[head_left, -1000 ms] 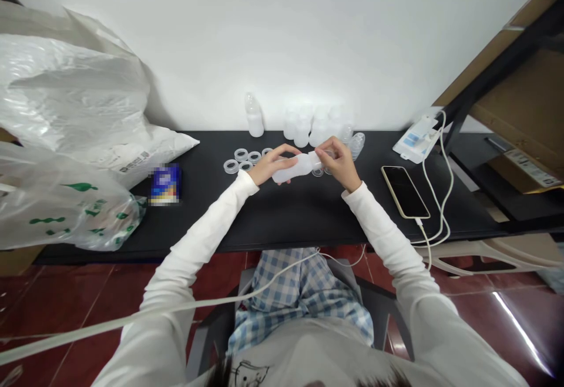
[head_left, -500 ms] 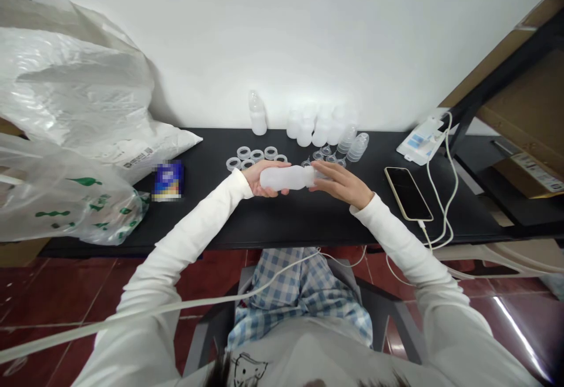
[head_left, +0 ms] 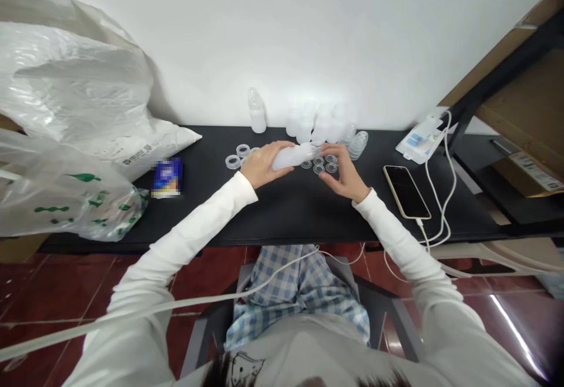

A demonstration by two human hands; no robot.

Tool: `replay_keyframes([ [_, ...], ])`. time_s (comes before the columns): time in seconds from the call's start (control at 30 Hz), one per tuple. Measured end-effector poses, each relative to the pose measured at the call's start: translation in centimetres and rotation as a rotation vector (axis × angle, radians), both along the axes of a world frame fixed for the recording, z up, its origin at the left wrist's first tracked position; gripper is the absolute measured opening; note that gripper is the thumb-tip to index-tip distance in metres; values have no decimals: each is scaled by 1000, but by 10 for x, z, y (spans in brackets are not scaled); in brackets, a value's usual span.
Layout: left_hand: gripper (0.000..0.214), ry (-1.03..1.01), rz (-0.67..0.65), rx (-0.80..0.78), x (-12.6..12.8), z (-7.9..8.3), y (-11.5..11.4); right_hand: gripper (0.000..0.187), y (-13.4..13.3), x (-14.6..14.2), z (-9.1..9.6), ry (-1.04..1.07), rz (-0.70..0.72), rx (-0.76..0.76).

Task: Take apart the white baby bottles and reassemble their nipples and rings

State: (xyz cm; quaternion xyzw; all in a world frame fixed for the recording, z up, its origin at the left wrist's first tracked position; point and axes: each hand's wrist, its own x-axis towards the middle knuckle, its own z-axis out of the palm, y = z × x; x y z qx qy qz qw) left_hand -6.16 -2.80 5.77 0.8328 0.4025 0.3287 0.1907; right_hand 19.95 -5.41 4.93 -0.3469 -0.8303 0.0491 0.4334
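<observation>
A frosted white baby bottle (head_left: 291, 157) lies nearly level above the table, its clear-capped end to the right and slightly raised. My left hand (head_left: 264, 164) is wrapped round the bottle's body. Beside the cap is my right hand (head_left: 343, 172), thumb and fingers spread apart, the fingertips at or touching the cap's edge. Under and between the hands lie small clear nipples (head_left: 318, 168). White screw rings (head_left: 233, 161) sit by my left hand, which partly covers them. Behind stand several white bottles (head_left: 324, 125) and clear dome caps (head_left: 358, 145).
One capped bottle (head_left: 257, 114) stands by the wall. Plastic bags (head_left: 83, 93) and a blue packet (head_left: 167, 177) take up the left side. To the right are a phone (head_left: 406, 192) on a white cable (head_left: 443, 211) and a white-and-blue pack (head_left: 418, 140). Another cable crosses my lap.
The bottle has moved up and tilted, its capped end higher. My left hand now grips it from above instead of cradling it. My right hand's fingers have spread from the neck.
</observation>
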Motion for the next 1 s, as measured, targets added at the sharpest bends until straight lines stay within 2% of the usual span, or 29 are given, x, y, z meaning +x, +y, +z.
replay_keyframes([
  [0.07, 39, 90, 29, 195, 5, -2, 0, 47, 5, -11, 7, 140, -196, -37],
  [0.13, 27, 120, 10, 240, 13, -2, 3, 53, 16, -22, 12, 224, -326, -167],
  [0.2, 23, 95, -20, 221, 20, 1, 7, 62, 30, -30, 15, 262, -342, -330],
  [0.27, 26, 22, -51, 163, 24, 8, 12, 67, 41, -33, 17, 304, -349, -376],
  [0.33, 44, -71, -95, 32, 25, 16, 16, 69, 44, -33, 17, 325, -376, -306],
  [0.37, 53, -114, -134, -83, 23, 20, 18, 70, 43, -31, 17, 304, -374, -265],
  [0.43, 61, -169, -258, -426, 18, 25, 20, 71, 36, -27, 16, 206, -322, -204],
  [0.53, 56, -178, -465, -1005, 8, 24, 21, 73, 23, -16, 7, 3, -181, -103],
  [0.57, 56, -165, -506, -1153, 5, 21, 20, 74, 20, -12, 2, -72, -129, -48],
  [0.63, 55, -138, -522, -1351, 1, 15, 15, 76, 15, -5, -9, -235, -16, 65],
  [0.73, 59, -170, -422, -1495, 1, 9, 1, 69, 13, 8, -26, -420, 105, 173],
  [0.83, 68, -248, -363, -1569, 1, 8, -9, 55, 17, 27, -35, -473, 118, 213],
  [0.9, 73, -252, -384, -1613, -4, 8, -8, 51, 21, 47, -34, -419, -4, 238],
  [1.0, 74, -325, -365, -1552, -18, 2, -1, 55, 25, 79, -27, -244, -372, 309],
])
